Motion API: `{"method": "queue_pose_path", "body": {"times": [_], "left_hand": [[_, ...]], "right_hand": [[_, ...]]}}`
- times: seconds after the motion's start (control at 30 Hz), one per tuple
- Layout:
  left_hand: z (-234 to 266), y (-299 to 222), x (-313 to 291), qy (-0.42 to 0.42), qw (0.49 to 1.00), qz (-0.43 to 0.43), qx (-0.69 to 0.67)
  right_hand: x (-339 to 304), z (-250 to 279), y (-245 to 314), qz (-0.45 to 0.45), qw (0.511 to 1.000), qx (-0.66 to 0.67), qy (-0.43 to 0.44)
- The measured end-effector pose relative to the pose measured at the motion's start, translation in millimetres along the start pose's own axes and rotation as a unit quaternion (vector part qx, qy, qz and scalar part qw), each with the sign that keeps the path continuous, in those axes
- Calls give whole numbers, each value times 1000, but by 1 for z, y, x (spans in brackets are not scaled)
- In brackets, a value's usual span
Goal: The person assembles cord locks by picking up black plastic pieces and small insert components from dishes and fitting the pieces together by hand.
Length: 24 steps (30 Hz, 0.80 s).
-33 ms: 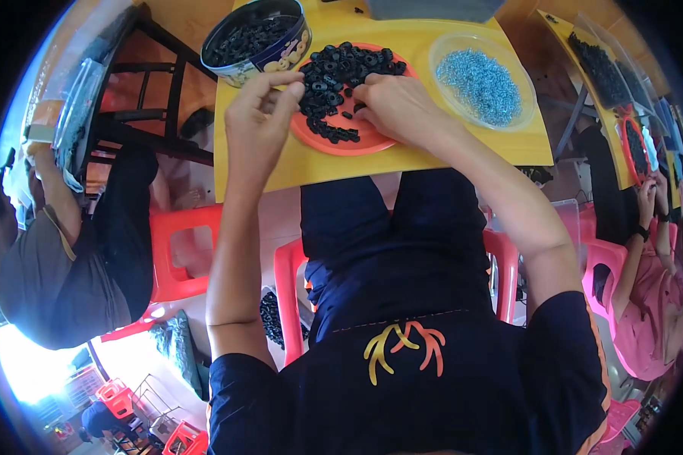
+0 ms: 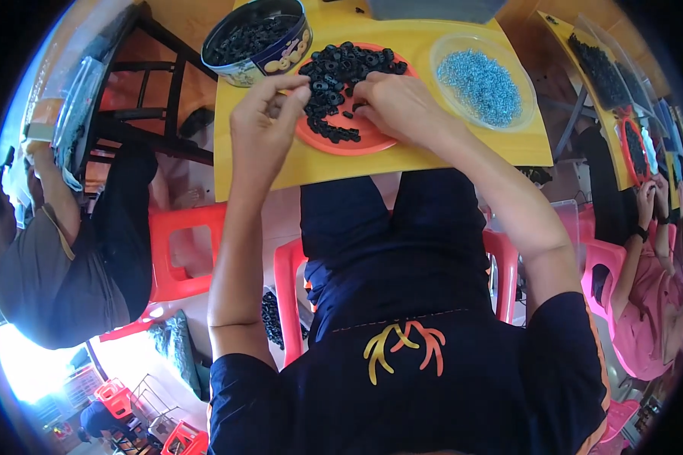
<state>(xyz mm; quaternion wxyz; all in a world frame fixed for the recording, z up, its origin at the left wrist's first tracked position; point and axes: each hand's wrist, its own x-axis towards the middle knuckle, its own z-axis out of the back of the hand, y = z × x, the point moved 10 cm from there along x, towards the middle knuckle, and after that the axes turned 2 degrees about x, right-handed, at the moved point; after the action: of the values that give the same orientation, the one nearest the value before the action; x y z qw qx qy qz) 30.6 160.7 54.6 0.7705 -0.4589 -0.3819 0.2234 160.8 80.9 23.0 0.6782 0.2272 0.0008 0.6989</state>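
Observation:
A red-orange round plate on the yellow table carries a heap of small black ring-shaped plastic parts. At the plate's left edge is my left hand, its thumb and forefinger curled toward each other beside the heap; whatever sits between the tips is too small to make out. Over the plate's right side, my right hand has its fingers bent down and closed on a small black part, mostly hidden by them. A few loose black parts lie between the two hands.
Behind my left hand stands a round tin filled with black parts. To the right is a clear round tray of small shiny silver-blue pieces. A bluish bin borders the far edge. Other people sit at tables on both sides.
My left hand and the plate have shifted very slightly to the right. The fingers of my right hand have moved a little over the parts.

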Motion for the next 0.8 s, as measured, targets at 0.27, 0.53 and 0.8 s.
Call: {"method": "queue_pose_path", "body": {"times": [0.27, 0.53, 0.8], "left_hand": [[-48, -5, -34, 46, 984, 66, -156], [-59, -40, -44, 43, 984, 2, -175], [-72, 2, -62, 94, 953, 154, -242]], "right_hand": [[-26, 47, 2, -73, 922, 369, -95], [-57, 87, 26, 37, 918, 331, -214], [-75, 80, 48, 92, 935, 255, -229]]}}
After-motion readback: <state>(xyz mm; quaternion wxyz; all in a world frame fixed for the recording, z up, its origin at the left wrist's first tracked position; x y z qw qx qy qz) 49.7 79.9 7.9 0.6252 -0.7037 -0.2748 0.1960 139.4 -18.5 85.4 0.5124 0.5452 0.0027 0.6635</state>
